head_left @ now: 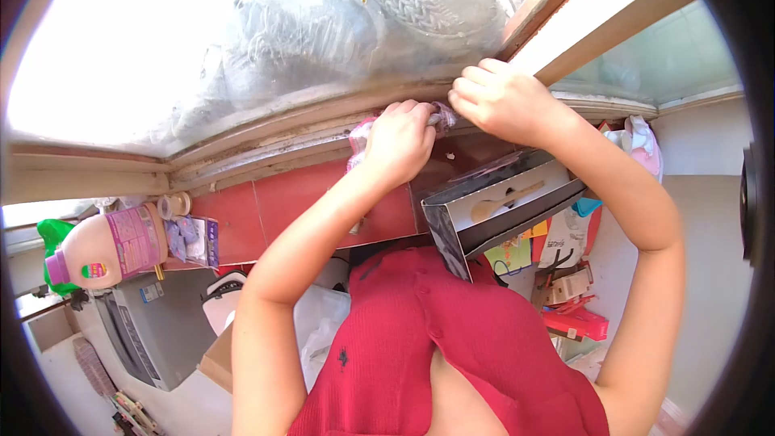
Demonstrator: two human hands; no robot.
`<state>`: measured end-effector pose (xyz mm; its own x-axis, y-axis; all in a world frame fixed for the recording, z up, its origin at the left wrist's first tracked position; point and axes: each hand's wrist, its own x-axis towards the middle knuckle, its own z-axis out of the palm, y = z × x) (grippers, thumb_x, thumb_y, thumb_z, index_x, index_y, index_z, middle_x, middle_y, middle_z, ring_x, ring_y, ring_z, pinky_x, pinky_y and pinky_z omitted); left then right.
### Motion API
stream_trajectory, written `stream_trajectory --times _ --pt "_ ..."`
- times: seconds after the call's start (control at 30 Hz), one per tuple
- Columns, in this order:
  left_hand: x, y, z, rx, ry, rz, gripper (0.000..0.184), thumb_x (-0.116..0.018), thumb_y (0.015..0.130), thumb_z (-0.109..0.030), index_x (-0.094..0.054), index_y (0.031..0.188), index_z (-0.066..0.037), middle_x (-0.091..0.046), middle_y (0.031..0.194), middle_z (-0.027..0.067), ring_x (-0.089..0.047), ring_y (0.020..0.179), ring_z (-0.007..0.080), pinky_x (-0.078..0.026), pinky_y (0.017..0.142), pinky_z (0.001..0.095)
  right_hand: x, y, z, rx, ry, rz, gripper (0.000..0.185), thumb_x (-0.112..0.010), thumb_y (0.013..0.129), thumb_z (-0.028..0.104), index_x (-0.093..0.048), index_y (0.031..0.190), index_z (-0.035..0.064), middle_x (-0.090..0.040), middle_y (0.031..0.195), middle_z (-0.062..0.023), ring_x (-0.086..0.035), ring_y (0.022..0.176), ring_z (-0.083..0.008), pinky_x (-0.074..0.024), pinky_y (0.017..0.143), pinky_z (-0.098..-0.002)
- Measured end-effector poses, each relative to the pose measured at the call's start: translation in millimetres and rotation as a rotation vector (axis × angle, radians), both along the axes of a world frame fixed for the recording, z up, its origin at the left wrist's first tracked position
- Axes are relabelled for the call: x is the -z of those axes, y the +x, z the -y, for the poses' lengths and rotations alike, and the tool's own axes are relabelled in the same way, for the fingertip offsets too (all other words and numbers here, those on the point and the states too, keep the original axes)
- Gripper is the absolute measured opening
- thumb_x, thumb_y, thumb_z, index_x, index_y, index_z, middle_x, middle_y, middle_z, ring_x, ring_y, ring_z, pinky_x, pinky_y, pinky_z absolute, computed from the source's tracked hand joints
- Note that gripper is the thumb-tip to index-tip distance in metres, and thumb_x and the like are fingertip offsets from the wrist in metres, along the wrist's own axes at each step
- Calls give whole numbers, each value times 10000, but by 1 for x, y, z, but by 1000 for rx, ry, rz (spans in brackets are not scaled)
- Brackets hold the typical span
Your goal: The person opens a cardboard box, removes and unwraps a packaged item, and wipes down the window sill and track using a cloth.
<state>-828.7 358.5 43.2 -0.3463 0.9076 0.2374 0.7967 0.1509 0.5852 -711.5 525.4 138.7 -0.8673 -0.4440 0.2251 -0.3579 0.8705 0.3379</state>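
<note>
My left hand is closed around a pink-and-white patterned cloth, which lies along the dirty window track. Part of the cloth shows between both hands. Just to the right, my right hand has its fingers curled in beside the cloth and the upright window frame. What its fingers grip, if anything, is hidden. Under my right forearm, an open black box stands tilted at the sill's edge, with a wooden spoon-like piece inside.
A large detergent jug, a tape roll and a purple package stand at left on the red tiled sill. A grey appliance is below. Dusty bags sit behind the glass. Papers and a red box lie lower right.
</note>
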Motion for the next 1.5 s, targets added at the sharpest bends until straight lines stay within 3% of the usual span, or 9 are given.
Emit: stream_trajectory --times 0.5,0.7,0.97,1.03,1.07,1.17,1.3,1.43,1.5 --pt "22 6 -28 207 167 -121 192 -602 780 -101 -668 944 -26 -612 1011 131 -553 979 323 -482 868 412 13 4 -14 -77 328 31 106 -589 721 191 -611 634 134 -556 750 11 -535 815 -167 -415 701 -264" --pt "-42 -33 7 229 -408 -219 245 -567 771 13 -659 984 -62 -627 990 128 -625 992 343 -505 849 428 13 6 -15 -54 307 68 113 -588 725 191 -574 625 140 -533 739 16 -537 815 -155 -421 713 -260" --pt "-64 -43 60 -195 182 762 212 -533 918 -8 -609 1115 13 -659 947 84 -631 869 133 -503 809 286 -7 0 10 75 -82 249 128 -660 807 192 -619 808 72 -579 808 -45 -596 802 -192 -495 720 -329" --pt "-53 -36 52 -165 507 1340 199 -522 960 -49 -589 1138 8 -663 1016 68 -628 912 134 -509 833 301 -27 -14 35 399 -955 477 417 -779 795 172 -582 1140 45 -632 1004 -86 -635 953 -173 -524 754 -317" --pt "-48 -28 47 -186 565 1401 222 -523 969 -79 -569 1177 -14 -650 1066 70 -621 948 141 -507 846 297 -32 -20 44 495 -1078 549 680 -827 766 186 -460 1324 60 -618 1141 -141 -617 1065 -180 -530 806 -308" --pt "-45 3 34 -136 650 1561 301 -552 963 -122 -522 1245 -20 -622 1110 80 -596 980 137 -486 865 278 2 -34 50 373 -1140 492 620 -795 779 159 -456 1286 45 -618 1124 -133 -598 1060 -171 -496 890 -311" --pt "-32 2 42 -141 526 1167 417 -593 946 -178 -496 1312 -3 -585 1204 116 -549 1134 196 -450 951 320 3 -37 27 484 -1243 511 316 -695 808 60 -547 1085 26 -631 940 -47 -614 851 -108 -508 762 -271" --pt "-12 -16 86 -306 219 553 523 -659 906 -266 -495 1357 -56 -527 1335 180 -468 1286 282 -316 1111 403 -17 -13 27 372 -409 122 282 -678 774 39 -538 1018 60 -604 862 -163 -674 811 -338 -543 694 -398" --pt "-11 -20 105 -246 -116 -247 527 -669 875 -241 -508 1350 -81 -524 1331 160 -436 1307 333 -276 1134 489 -5 -9 28 421 -297 176 299 -676 768 28 -518 1020 60 -590 861 -161 -676 803 -350 -551 676 -414"
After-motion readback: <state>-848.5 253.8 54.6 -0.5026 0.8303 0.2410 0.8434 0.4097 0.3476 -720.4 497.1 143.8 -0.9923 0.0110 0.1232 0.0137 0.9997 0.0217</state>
